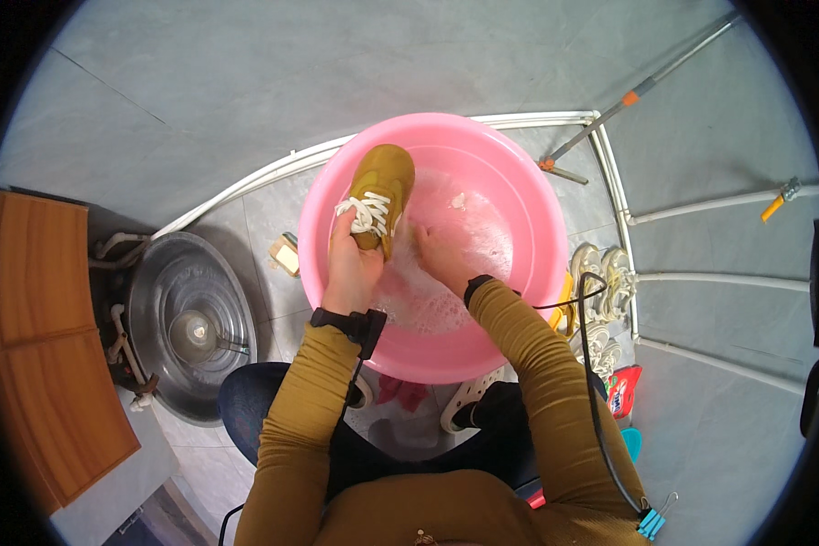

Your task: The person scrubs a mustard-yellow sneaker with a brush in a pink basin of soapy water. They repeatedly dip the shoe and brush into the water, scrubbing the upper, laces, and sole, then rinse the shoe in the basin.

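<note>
A mustard-yellow lace-up shoe [380,179] with white laces [368,213] is tilted toe-up over the left part of a pink plastic basin [539,205]. My left hand [353,269] grips it near the tongue and heel, thumb at the laces. Soapy water [474,239] with foam fills the basin's bottom. Low over this water, just right of the shoe, is my right hand [443,259]. Its fingertips are blurred near the shoe's side, so whether they hold anything cannot be made out.
Left of the basin, a soap bar [287,258] lies on the tiled floor, and a metal tub [246,321] holds a ladle [194,336]. At right are several pale shoes [614,273] and a red packet [624,391]. A long-handled pole [607,116] leans behind. A black cable [585,355] hangs by my right arm.
</note>
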Demonstrator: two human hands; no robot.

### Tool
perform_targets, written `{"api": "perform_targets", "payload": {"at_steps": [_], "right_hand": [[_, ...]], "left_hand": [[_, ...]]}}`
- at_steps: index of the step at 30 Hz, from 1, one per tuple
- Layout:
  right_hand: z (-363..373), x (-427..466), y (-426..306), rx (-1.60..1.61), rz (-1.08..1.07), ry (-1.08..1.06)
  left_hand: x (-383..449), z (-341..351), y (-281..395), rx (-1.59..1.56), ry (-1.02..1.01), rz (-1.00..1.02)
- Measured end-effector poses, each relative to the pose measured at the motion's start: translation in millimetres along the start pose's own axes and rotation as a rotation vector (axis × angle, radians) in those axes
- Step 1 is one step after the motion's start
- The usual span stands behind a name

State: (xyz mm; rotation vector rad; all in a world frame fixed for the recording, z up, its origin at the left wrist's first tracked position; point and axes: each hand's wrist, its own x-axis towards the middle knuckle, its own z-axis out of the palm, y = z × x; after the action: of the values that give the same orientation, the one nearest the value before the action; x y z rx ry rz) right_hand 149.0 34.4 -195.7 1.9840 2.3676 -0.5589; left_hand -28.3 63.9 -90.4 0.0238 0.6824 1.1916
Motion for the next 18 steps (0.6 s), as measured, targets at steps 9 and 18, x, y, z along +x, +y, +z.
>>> {"api": "perform_targets", "payload": {"at_steps": [9, 18], "right_hand": [[-115, -35, -9, 0.786, -0.074, 0.654], [-141, -35, -42, 0.223, -0.139, 0.565]], "left_hand": [[2, -1, -6, -0.004, -0.079, 0.008], [-26, 17, -8, 0.158, 0.024, -0.032]]}}
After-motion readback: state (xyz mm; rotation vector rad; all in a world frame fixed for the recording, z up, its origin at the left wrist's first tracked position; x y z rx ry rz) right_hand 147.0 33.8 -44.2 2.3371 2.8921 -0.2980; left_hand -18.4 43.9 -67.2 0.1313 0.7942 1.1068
